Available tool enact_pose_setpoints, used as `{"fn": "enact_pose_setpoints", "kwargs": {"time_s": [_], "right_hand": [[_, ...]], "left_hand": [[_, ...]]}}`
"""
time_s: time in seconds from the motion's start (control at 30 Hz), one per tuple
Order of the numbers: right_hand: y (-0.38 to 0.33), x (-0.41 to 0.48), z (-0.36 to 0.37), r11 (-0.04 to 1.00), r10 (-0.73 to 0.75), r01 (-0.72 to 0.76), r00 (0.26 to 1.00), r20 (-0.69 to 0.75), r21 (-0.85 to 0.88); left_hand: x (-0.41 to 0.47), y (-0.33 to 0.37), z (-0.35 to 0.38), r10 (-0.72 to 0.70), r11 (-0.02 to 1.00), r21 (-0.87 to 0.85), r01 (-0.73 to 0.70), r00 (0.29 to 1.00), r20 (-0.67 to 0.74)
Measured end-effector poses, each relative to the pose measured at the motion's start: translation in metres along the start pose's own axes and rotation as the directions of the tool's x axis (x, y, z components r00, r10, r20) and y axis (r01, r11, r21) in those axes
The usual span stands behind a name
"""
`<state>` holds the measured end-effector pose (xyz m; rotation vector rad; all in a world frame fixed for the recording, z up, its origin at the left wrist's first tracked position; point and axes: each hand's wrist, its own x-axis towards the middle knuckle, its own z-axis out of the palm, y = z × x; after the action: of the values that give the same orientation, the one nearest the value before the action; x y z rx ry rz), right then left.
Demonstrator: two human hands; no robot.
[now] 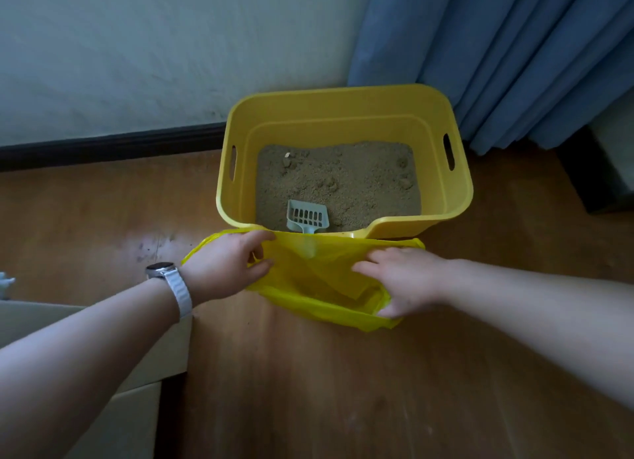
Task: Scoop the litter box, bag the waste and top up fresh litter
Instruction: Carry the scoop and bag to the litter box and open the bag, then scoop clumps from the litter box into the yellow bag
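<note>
A yellow litter box [343, 105] stands on the wood floor against the wall, holding brown litter [350, 180] with several clumps. A pale grey slotted scoop [307, 215] rests in the litter at the front, its handle leaning over the low front lip. Just in front of the box lies a yellow plastic bag [319, 276] with its mouth held apart. My left hand [226, 266], with a white watch on the wrist, pinches the bag's left rim. My right hand [408, 280] grips the bag's right edge, fingers partly inside the opening.
A blue curtain [514, 53] hangs at the right behind the box. A dark object [597, 180] stands on the floor at the far right. A pale cardboard box [144, 373] sits at the lower left, under my left forearm. A dark skirting board [109, 146] runs along the wall.
</note>
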<state>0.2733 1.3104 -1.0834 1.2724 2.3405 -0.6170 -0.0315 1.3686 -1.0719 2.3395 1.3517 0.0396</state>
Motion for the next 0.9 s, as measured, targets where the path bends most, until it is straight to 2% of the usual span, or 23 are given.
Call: {"fn": "enact_pose_setpoints", "kwargs": {"time_s": [0.07,0.2,0.27,0.3,0.33,0.4,0.47,0.53,0.63,0.73,0.8,0.9], "right_hand": [[-0.001,0.000,-0.004,1.000,0.005,-0.006,1.000,0.006,0.026],[0.000,-0.005,-0.011,0.995,0.084,-0.081,0.996,-0.035,0.060],[-0.003,-0.004,-0.012,0.990,0.115,-0.110,0.992,-0.057,0.086],[-0.006,-0.003,-0.012,0.989,0.121,-0.115,0.991,-0.061,0.097],[-0.009,-0.002,-0.011,0.988,0.124,-0.117,0.990,-0.064,0.102],[-0.015,-0.002,-0.009,0.985,0.138,-0.130,0.988,-0.067,0.111],[-0.023,0.000,-0.011,0.982,0.145,-0.134,0.986,-0.079,0.130],[-0.030,0.003,-0.019,0.976,0.149,-0.125,0.981,-0.125,0.180],[-0.041,0.016,-0.044,0.958,0.184,-0.113,0.946,-0.265,0.262],[-0.045,0.036,-0.065,0.919,0.313,-0.170,0.864,-0.394,0.356],[-0.046,0.050,-0.069,0.869,0.409,-0.228,0.832,-0.376,0.440],[-0.046,0.073,-0.062,0.827,0.475,-0.325,0.841,-0.260,0.459]], "left_hand": [[0.003,0.001,0.000,-0.116,0.984,-0.138,0.114,0.993,-0.005],[0.010,0.001,-0.007,-0.327,0.872,-0.373,0.317,0.944,0.038],[0.012,-0.001,-0.014,-0.352,0.842,-0.455,0.289,0.934,-0.059],[0.011,-0.001,-0.018,-0.335,0.860,-0.446,0.247,0.933,-0.130],[0.012,-0.001,-0.020,-0.283,0.908,-0.373,0.193,0.938,-0.202],[0.012,-0.002,-0.018,-0.087,0.995,-0.076,0.068,0.950,-0.301],[0.013,-0.008,-0.014,0.009,0.990,0.138,0.026,0.970,-0.243],[0.012,-0.016,-0.008,0.016,0.968,0.251,0.026,0.986,-0.163],[0.010,-0.024,-0.002,0.023,0.956,0.292,0.024,0.987,-0.159],[0.014,-0.023,-0.002,0.034,0.954,0.297,0.023,0.983,-0.183],[0.015,-0.022,-0.002,0.023,0.947,0.319,0.033,0.985,-0.173],[0.016,-0.021,-0.002,0.019,0.936,0.349,0.034,0.989,-0.147]]}}
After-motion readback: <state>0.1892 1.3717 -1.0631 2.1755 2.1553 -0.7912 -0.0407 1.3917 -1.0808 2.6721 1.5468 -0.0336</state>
